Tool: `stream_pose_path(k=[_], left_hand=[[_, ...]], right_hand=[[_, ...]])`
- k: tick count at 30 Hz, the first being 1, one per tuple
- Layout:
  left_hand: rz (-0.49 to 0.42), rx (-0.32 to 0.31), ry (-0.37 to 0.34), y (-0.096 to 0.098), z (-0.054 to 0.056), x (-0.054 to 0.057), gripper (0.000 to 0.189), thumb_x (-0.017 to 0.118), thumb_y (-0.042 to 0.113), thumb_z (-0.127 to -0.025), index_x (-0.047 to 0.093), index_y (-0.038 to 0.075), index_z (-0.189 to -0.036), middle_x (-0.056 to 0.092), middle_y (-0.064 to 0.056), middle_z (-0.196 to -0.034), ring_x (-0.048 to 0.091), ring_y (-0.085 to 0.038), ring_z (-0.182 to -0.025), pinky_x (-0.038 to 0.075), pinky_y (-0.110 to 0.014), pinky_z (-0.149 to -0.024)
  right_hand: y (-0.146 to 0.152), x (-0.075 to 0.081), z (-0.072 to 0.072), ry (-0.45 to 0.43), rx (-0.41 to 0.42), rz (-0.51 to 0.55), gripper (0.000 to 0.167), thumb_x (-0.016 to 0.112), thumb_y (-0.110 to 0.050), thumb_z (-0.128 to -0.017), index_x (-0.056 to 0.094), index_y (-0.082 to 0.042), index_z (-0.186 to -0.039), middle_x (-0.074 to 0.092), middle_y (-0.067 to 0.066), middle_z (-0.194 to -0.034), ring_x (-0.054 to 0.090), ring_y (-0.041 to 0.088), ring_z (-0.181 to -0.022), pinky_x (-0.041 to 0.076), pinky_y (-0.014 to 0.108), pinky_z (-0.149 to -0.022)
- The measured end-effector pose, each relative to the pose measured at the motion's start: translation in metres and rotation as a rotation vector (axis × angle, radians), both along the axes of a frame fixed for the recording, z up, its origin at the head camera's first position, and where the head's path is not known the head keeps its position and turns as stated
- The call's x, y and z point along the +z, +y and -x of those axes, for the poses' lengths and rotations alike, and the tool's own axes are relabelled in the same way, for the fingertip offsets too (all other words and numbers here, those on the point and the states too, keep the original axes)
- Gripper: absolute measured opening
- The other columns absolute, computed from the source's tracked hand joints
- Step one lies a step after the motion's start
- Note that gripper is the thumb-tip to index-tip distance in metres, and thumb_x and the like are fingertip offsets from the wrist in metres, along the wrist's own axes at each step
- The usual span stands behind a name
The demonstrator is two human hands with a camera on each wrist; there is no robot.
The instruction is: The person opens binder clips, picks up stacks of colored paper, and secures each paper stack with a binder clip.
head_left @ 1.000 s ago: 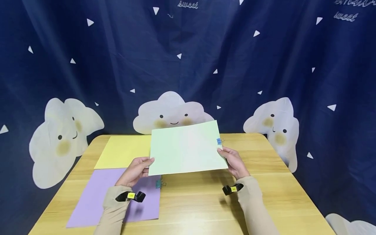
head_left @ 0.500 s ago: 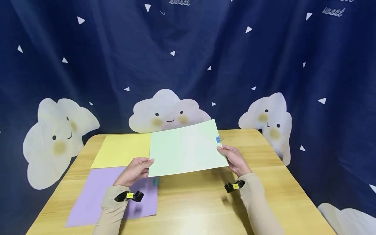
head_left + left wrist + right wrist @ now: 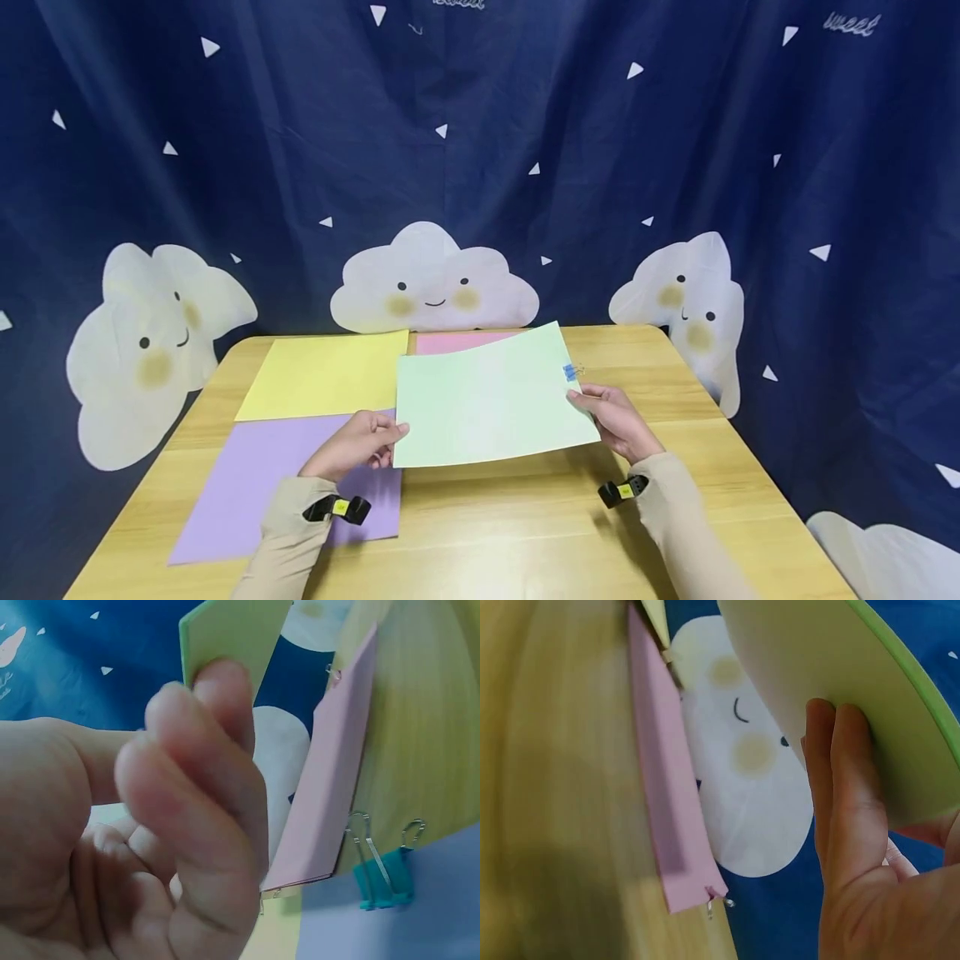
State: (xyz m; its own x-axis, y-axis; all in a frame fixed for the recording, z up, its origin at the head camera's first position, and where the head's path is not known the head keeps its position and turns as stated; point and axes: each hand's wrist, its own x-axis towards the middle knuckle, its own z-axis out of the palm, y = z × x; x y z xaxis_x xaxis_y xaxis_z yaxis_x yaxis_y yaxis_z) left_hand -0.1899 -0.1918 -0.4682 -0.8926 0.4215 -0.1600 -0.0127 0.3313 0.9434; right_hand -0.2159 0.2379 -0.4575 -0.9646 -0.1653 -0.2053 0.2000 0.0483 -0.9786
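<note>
Both hands hold a stack of light green paper above the table, tilted and slightly bowed. My left hand pinches its lower left corner between thumb and fingers. On the right edge my right hand grips it, thumb on top and fingers underneath, as the right wrist view shows. A blue binder clip sits on that edge just above the right thumb. Below the left hand lies purple paper, whose teal binder clip shows in the left wrist view.
Yellow paper lies at the back left of the wooden table. Pink paper lies beside it, partly hidden by the green stack; its ends carry small clips. A dark blue curtain with cloud prints hangs behind the table.
The green paper has moved a little down and to the right with both hands. Pink paper now shows behind it, and the teal clip is hidden in the head view.
</note>
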Motion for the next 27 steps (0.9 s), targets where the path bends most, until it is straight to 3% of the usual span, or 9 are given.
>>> stream_pose_path(k=[3,10,17,20,24,27], left_hand=[[0.039,0.0,0.027,0.005,-0.003,-0.004,0.039,0.061,0.027,-0.105,0.056,0.007,-0.072,0.057,0.005,-0.054,0.045,-0.006,-0.047,0.04,-0.018,-0.048],[0.177,0.023,0.07,0.015,-0.011,-0.013,0.044,0.061,0.028,-0.105,0.056,0.01,-0.065,0.051,0.005,-0.05,0.033,-0.009,-0.048,0.027,-0.019,-0.047],[0.273,0.057,0.102,0.024,-0.02,-0.014,0.046,0.063,0.029,-0.103,0.053,0.013,-0.061,0.048,0.005,-0.05,0.032,-0.01,-0.048,0.022,-0.02,-0.047],[0.289,0.053,0.117,0.028,-0.024,-0.014,0.047,0.063,0.028,-0.103,0.053,0.012,-0.06,0.048,0.005,-0.051,0.031,-0.009,-0.048,0.022,-0.02,-0.046],[0.326,0.043,0.131,0.031,-0.026,-0.017,0.048,0.064,0.029,-0.103,0.054,0.012,-0.059,0.047,0.005,-0.051,0.031,-0.009,-0.047,0.023,-0.02,-0.046],[0.359,0.037,0.141,0.032,-0.029,-0.019,0.049,0.064,0.03,-0.102,0.052,0.013,-0.058,0.046,0.005,-0.05,0.03,-0.008,-0.047,0.023,-0.021,-0.046]], right_hand=[[0.006,-0.003,-0.005,-0.021,0.008,-0.033,0.059,0.061,-0.025,-0.105,0.044,0.009,-0.15,0.064,-0.014,-0.076,0.026,-0.002,-0.04,0.026,0.012,-0.038],[0.015,-0.016,-0.013,-0.03,0.028,-0.096,0.056,0.065,-0.023,-0.103,0.05,0.008,-0.146,0.058,-0.012,-0.072,0.03,-0.001,-0.043,0.027,0.013,-0.039],[0.023,-0.025,-0.018,-0.025,0.065,-0.151,0.034,0.07,-0.024,-0.099,0.069,0.004,-0.119,0.046,-0.01,-0.065,0.03,0.003,-0.049,0.027,0.016,-0.044],[0.027,-0.028,-0.019,-0.034,0.092,-0.141,0.028,0.07,-0.022,-0.1,0.071,0.002,-0.114,0.052,-0.01,-0.066,0.039,0.003,-0.051,0.038,0.016,-0.047],[0.03,-0.031,-0.021,-0.049,0.128,-0.114,0.025,0.069,-0.02,-0.101,0.072,0.001,-0.113,0.066,-0.008,-0.076,0.059,0.003,-0.063,0.058,0.02,-0.064],[0.031,-0.034,-0.022,-0.055,0.141,-0.118,0.02,0.069,-0.019,-0.1,0.072,-0.001,-0.108,0.068,-0.007,-0.08,0.063,0.005,-0.068,0.062,0.025,-0.069]])
